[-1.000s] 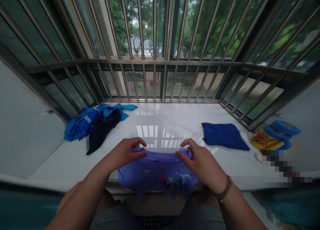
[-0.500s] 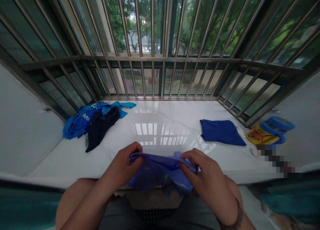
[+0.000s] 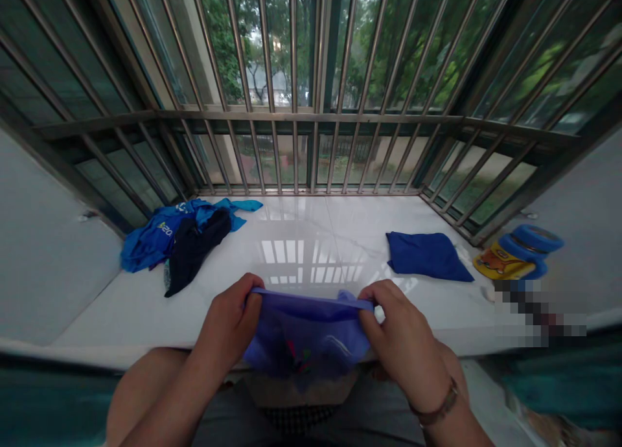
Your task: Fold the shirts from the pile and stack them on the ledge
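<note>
Violet-blue shirt [image 3: 306, 333] stretched between both hands, its top edge pulled taut in a straight line just above the near edge of the sill [image 3: 121, 311]. Lower part of the shirt hangs down over that edge, in front of the person's lap; a small multicoloured print shows on the cloth, too shadowed to read.

Left hand [image 3: 228, 327]: fingers closed around the shirt's left end, gripping the cloth. Right hand [image 3: 401, 343]: fingers curled over the right end, cloth pinched against the thumb. Bracelet [image 3: 435, 405] on the right wrist.

Sill is white, polished, and reflects the window bars [image 3: 294, 78] along its far edge. Toward the left side, a bright blue garment [image 3: 155, 236] lies crumpled, with a black garment [image 3: 194, 249] on top of it, both well apart from the hands. Toward the right side, a folded blue cloth [image 3: 427, 256] lies flat, near the far right corner. Past it, at the right edge, a yellow printed packet [image 3: 500, 263] sits against blue rings [image 3: 529, 246], their exact kind unclear. Pixelated patch just below these hides whatever lies there.
</note>
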The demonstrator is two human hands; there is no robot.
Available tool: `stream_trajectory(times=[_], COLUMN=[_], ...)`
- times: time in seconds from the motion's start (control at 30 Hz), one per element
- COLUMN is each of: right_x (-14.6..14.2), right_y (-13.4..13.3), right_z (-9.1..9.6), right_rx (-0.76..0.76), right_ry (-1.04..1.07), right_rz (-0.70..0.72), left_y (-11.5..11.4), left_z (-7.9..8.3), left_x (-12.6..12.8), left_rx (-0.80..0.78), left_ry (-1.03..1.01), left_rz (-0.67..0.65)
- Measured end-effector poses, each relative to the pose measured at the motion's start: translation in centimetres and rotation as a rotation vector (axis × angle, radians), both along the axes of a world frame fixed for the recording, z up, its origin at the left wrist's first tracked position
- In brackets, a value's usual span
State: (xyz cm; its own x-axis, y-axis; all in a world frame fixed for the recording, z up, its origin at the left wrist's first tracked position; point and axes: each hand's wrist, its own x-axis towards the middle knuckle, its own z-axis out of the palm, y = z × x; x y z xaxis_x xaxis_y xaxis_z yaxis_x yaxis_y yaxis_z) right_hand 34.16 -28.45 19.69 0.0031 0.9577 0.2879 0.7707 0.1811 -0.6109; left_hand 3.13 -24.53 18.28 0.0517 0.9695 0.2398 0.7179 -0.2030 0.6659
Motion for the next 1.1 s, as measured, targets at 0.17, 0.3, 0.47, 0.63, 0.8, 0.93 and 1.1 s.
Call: stream_trajectory(times=[0.17,0.3,0.47,0.63,0.8,0.93,1.1], right_x=[0.8,1.1,1.2,0.9,0.6,0.4,-0.2], right_y=[0.4,0.1,-0.2,-0.7,-1.0,-1.1,-1.4], right_z=[0.2,1.1,1.6,1.4,1.0,0.8,0.8], right_rx=[-0.115,-0.187,-0.3,-0.37,-0.384,-0.363,-0.33], right_ry=[0.024,0.012,0.069,0.14,0.158,0.193,0.094], right_rz=[0.093,0.142,0.214,0.247,0.301,0.308,0.284], left_y=[-0.1,0.1,0.7,0.9,0.9,0.9,0.6], left_z=[0.3,0.6,-0.2,-1.6,-1.7,-1.7,-2.2], left_x=[-0.6,-1.1,-1.5,-1.7,-1.4,-0.5,0.7], left_rx=[0.005,0.005,-0.043,-0.138,-0.345,-0.53,-0.556], left_ry=[0.057,0.097,0.256,0.336,0.037,-0.566,-0.896], left_rz=[-0.042,-0.092,-0.157,-0.105,-0.078,-0.12,0.017])
